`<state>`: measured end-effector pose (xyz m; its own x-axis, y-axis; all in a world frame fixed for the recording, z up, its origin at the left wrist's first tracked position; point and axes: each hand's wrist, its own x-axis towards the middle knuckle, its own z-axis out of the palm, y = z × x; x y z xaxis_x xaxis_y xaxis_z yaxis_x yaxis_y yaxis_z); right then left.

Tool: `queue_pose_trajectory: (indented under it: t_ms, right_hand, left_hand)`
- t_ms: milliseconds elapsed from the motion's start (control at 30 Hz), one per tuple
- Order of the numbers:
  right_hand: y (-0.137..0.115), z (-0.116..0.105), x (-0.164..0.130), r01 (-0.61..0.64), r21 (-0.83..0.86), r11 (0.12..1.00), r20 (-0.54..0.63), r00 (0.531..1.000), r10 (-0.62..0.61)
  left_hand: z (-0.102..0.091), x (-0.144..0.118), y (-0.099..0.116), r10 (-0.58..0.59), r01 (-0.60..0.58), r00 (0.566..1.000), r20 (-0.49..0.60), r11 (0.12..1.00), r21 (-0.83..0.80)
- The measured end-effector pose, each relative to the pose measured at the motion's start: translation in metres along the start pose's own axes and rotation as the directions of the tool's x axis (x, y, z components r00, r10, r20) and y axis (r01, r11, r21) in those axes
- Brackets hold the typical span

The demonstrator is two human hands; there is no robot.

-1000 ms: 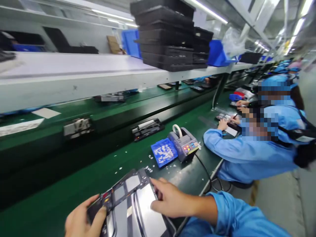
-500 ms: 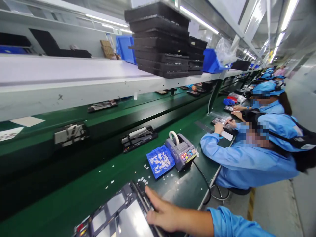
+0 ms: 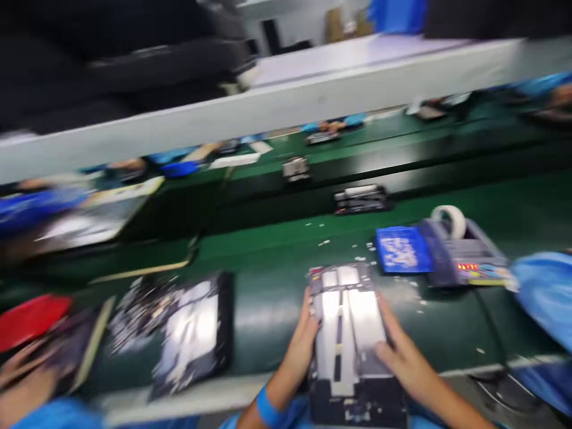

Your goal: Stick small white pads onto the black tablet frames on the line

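Between my two hands is a black tray [image 3: 328, 387] holding long silver parts, at the bench's front edge. My left hand [image 3: 300, 342], with a blue band at the wrist, is closed on its left side. Along the tray's right side lies my right hand [image 3: 402, 354], gripping it with the thumb over the top edge. To the left, a second black tray with silver parts [image 3: 192, 328] lies on the green bench beside a pile of small shiny pieces [image 3: 140, 310], too blurred to name.
A tape dispenser [image 3: 469, 250] and a blue bin of small white pieces [image 3: 404, 250] stand at the right. Another tray [image 3: 361, 199] sits farther back. A co-worker's hand [image 3: 29, 375] is at the lower left near a red object [image 3: 33, 322]. A shelf edge [image 3: 313, 101] crosses above.
The view has swung left and down. The tray now appears in front of me, held by both hands; earlier only my right hand showed on its side.
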<state>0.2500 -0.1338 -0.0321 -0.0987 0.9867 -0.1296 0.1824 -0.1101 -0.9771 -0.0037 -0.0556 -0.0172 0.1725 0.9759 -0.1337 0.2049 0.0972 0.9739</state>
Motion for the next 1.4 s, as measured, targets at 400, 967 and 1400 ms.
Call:
queue_pose_trajectory:
  t_ms: [400,967,1400]
  right_hand:
    - [-0.067,-0.038,0.06,0.25,-0.442,0.861,-0.112,0.937,-0.33]
    - [-0.131,0.024,0.165,0.152,-0.325,0.934,0.283,0.957,-0.058]
    - [-0.13,0.03,0.145,0.283,-0.496,0.821,0.143,0.959,-0.244]
  left_hand:
    - [-0.049,0.07,0.102,0.3,-0.541,0.835,0.46,0.302,0.785]
    - [-0.049,0.073,0.058,0.669,-0.652,0.688,0.282,0.399,0.645]
    - [-0.023,0.044,0.073,0.11,-0.081,0.981,-0.162,0.981,0.179]
